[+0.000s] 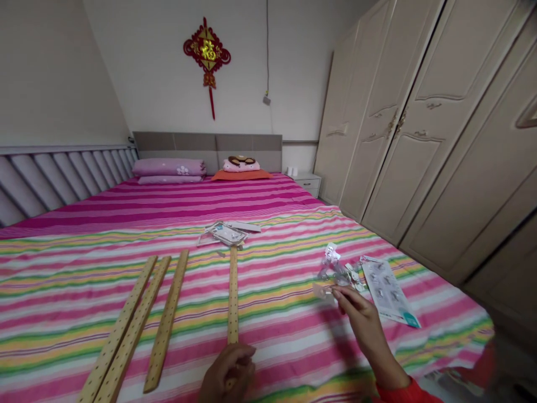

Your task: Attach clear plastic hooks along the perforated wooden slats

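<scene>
My left hand (226, 372) is curled at the near end of a pale wooden strip with holes (233, 296), which lies lengthwise on the striped bed cover. Its fingers close around the strip's end. Over to the right, my right hand (358, 316) pinches a small clear plastic piece (324, 292) between thumb and fingertips, just above the cover. Beyond it lies a loose heap of clear plastic packaging and small white pieces (342, 271). A flat blister pack (388, 291) with a teal corner rests beside my right wrist.
Several more holed wooden strips (165, 324) lie at the left. A pile of flat packets (229, 232) sits at the far end of the middle strip. Farther back are folded bedding (170, 169), a pillow (241, 164) and a headboard (247, 146). Wardrobes (403, 129) line the right.
</scene>
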Motion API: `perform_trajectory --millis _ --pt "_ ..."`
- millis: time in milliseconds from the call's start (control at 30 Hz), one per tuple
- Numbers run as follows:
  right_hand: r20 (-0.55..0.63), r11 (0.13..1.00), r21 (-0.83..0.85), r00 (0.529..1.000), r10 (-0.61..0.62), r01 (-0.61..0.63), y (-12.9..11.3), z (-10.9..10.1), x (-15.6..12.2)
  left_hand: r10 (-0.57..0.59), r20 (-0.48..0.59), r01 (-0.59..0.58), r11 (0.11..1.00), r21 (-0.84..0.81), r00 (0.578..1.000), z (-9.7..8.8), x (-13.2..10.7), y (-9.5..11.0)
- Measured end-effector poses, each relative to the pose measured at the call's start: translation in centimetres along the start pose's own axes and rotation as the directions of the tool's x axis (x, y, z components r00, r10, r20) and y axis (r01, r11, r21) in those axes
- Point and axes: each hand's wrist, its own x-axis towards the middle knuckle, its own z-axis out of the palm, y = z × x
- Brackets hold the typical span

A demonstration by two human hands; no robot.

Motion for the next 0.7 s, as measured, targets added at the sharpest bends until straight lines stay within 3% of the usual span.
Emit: perform_trajectory --millis 133,233,433,533,600,700 --pt "0.186 0.994 0.104 0.982 0.023 -0.043 -0.8 2.3 -2.4 -0.224 0.123 0.244 0.953 -0.182 0.967 -0.4 0.4 1.4" --pt "0.355 0.991 0.135 0.934 -0.045 -0.003 -1.8 4.1 -4.0 -0.342 0.162 0.377 0.863 -0.336 0.926 -1.0 1.0 2.0" --pt "0.543 0.985 0.144 0.825 -0.157 0.093 -4.2 7.1 -5.7 -0.342 0.131 0.362 0.804 -0.471 0.93 -2.2 1.8 3.5" --pt "0.562 0.984 0.16 0.812 -0.159 0.082 -4.4 8.3 -6.5 -0.351 0.11 0.358 0.798 -0.484 0.93 -2.6 1.5 3.4" --pt "0.539 0.985 0.172 0.837 -0.094 0.0 -4.1 9.1 -7.3 -0.365 0.058 0.346 0.803 -0.485 0.929 -2.8 1.2 2.9" --pt "0.48 0.951 0.189 0.868 0.129 -0.246 -3.4 10.3 -9.1 -0.384 -0.037 0.323 0.821 -0.471 0.923 -3.3 0.7 2.0"
